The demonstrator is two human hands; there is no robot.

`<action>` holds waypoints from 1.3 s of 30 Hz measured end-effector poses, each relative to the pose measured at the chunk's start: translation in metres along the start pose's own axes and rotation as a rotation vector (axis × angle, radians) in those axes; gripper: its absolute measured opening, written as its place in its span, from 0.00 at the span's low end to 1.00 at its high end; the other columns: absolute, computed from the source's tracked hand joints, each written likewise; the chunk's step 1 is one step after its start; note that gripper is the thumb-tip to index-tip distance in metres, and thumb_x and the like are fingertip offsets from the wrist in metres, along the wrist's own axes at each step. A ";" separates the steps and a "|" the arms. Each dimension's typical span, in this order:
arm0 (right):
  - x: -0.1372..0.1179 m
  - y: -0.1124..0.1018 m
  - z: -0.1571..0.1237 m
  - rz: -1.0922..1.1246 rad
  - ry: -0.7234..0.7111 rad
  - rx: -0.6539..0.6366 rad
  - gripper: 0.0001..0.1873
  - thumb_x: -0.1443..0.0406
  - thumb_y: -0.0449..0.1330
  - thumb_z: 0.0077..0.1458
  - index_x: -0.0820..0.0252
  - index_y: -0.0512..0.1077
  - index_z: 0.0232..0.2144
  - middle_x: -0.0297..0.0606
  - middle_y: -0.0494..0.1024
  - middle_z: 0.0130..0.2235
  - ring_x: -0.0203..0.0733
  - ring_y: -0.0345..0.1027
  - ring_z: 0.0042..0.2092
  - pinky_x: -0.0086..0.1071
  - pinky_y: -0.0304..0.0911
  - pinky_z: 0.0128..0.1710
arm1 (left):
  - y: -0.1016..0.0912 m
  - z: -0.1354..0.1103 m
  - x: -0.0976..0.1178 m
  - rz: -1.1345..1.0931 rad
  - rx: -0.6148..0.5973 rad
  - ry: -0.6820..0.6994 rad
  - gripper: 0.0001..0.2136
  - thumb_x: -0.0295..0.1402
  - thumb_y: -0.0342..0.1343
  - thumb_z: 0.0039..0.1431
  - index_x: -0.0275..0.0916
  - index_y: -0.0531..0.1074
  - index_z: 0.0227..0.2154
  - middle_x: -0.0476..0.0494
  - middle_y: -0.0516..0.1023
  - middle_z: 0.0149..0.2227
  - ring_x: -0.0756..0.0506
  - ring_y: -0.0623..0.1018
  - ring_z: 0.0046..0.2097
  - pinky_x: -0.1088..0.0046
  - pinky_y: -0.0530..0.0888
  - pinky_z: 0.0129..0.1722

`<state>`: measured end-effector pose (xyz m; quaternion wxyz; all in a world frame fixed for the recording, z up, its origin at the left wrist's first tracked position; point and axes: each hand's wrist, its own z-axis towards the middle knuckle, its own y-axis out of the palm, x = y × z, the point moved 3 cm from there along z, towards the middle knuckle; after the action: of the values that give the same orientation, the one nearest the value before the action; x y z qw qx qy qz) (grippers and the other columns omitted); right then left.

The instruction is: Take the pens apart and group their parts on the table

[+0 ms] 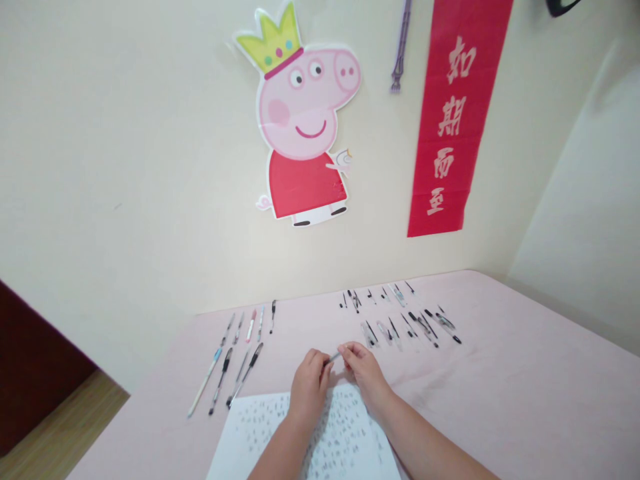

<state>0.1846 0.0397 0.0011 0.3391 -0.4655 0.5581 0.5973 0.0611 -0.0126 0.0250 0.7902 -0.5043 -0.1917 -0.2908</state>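
Between my two hands is a slim pen [334,358], its middle showing grey and its ends covered by fingers. My left hand [309,381] is closed on the darker end. The fingertips of my right hand [364,368] pinch the other end. Both hands hover near the top edge of a white sheet of paper [270,413] covered with small handwritten marks. To the left lie several whole pens in two rows, among them a black-gripped pen [251,365] and a pale blue-capped pen [205,381]. Whether the held pen is whole or in parts, I cannot make out.
Disassembled pen parts lie in two rows at the right, including a dark pen barrel [447,327] and clear tubes [399,295]. A pink cloth [510,393] covers the surface, which meets a wall with a cartoon pig cutout [307,180] and a red banner [445,133].
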 end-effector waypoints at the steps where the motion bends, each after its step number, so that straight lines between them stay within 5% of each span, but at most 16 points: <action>1: 0.000 0.000 0.000 -0.007 0.001 0.002 0.19 0.52 0.66 0.38 0.61 0.67 0.19 0.25 0.59 0.16 0.30 0.49 0.20 0.27 0.44 0.20 | 0.001 0.000 0.000 -0.003 -0.011 0.000 0.09 0.33 0.44 0.60 0.39 0.69 0.33 0.44 0.71 0.33 0.46 0.72 0.36 0.68 0.69 0.36; 7: -0.001 -0.001 0.001 -0.010 -0.003 -0.007 0.19 0.52 0.67 0.37 0.60 0.68 0.19 0.26 0.59 0.16 0.31 0.50 0.20 0.27 0.44 0.21 | 0.004 -0.001 -0.006 -0.019 -0.031 -0.013 0.11 0.34 0.42 0.61 0.39 0.70 0.34 0.43 0.72 0.33 0.46 0.72 0.36 0.67 0.69 0.37; 14: -0.003 0.001 0.001 0.036 0.008 -0.016 0.22 0.53 0.67 0.36 0.60 0.73 0.33 0.27 0.65 0.20 0.32 0.55 0.22 0.27 0.48 0.22 | 0.002 0.000 -0.005 -0.018 -0.003 -0.003 0.10 0.34 0.43 0.60 0.39 0.70 0.33 0.44 0.72 0.33 0.46 0.72 0.36 0.69 0.69 0.37; 20: 0.001 -0.001 0.001 0.029 0.020 0.028 0.17 0.54 0.67 0.38 0.60 0.67 0.19 0.26 0.63 0.17 0.30 0.53 0.20 0.26 0.47 0.21 | 0.001 0.001 -0.003 -0.014 -0.014 -0.012 0.09 0.34 0.44 0.60 0.40 0.69 0.33 0.44 0.72 0.33 0.46 0.72 0.36 0.68 0.69 0.36; 28: 0.002 -0.002 0.003 0.093 0.070 -0.006 0.18 0.58 0.67 0.35 0.59 0.74 0.31 0.30 0.71 0.25 0.31 0.59 0.23 0.26 0.53 0.24 | 0.001 0.001 -0.004 -0.016 0.019 -0.018 0.09 0.33 0.44 0.59 0.40 0.69 0.32 0.45 0.72 0.32 0.46 0.73 0.36 0.69 0.69 0.36; 34: 0.004 -0.002 0.003 0.072 0.063 0.031 0.15 0.57 0.68 0.36 0.60 0.70 0.22 0.28 0.67 0.21 0.31 0.58 0.22 0.26 0.51 0.22 | 0.001 0.001 -0.003 -0.022 -0.004 -0.016 0.08 0.33 0.45 0.59 0.40 0.69 0.33 0.44 0.71 0.33 0.46 0.72 0.36 0.68 0.69 0.36; 39: 0.004 -0.003 0.004 0.088 0.074 -0.012 0.15 0.59 0.67 0.37 0.60 0.73 0.28 0.30 0.69 0.24 0.30 0.58 0.23 0.25 0.50 0.21 | 0.001 0.001 -0.005 -0.004 0.017 -0.055 0.07 0.33 0.46 0.58 0.39 0.68 0.33 0.46 0.71 0.31 0.46 0.72 0.34 0.69 0.68 0.35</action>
<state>0.1849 0.0434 -0.0038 0.2890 -0.4643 0.5866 0.5973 0.0583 -0.0098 0.0215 0.7883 -0.5049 -0.2168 -0.2767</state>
